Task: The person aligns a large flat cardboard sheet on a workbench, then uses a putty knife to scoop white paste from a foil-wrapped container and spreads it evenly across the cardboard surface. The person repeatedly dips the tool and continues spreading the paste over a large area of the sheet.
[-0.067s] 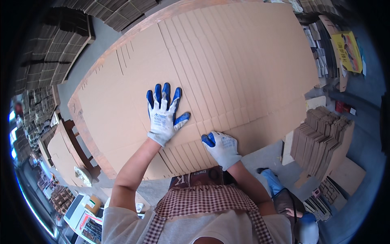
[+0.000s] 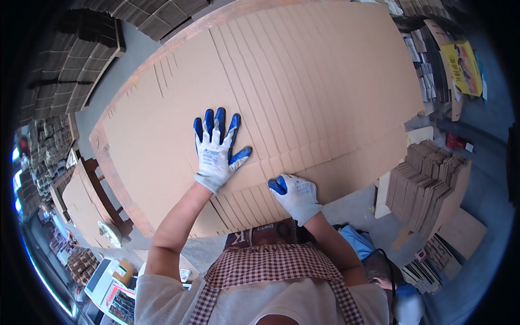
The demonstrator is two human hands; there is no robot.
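Note:
Large flat brown cardboard sheets (image 2: pixel 146 141) lie on a wooden table, overlapped like a fan so that several edges show as close parallel lines. My left hand (image 2: pixel 214 154), in a white glove with blue-coated fingers, rests flat on the cardboard left of those edges, fingers spread. To its right and nearer my body, my right hand (image 2: pixel 297 196), gloved the same way, sits on the near part of the sheets. Its fingers are curled in with the thumb against them; whatever they may hold is hidden.
The wooden table's edge (image 2: pixel 111 179) shows along the left. Stacked cardboard pieces (image 2: pixel 425 181) stand at the right, and bundled cardboard (image 2: pixel 76 59) fills the far left. Another person (image 2: pixel 382 265) is close by at the lower right, beside my right arm.
Both hands keep their pose on the cardboard. The whole view shifts very slightly, and the person at the lower right has moved a little.

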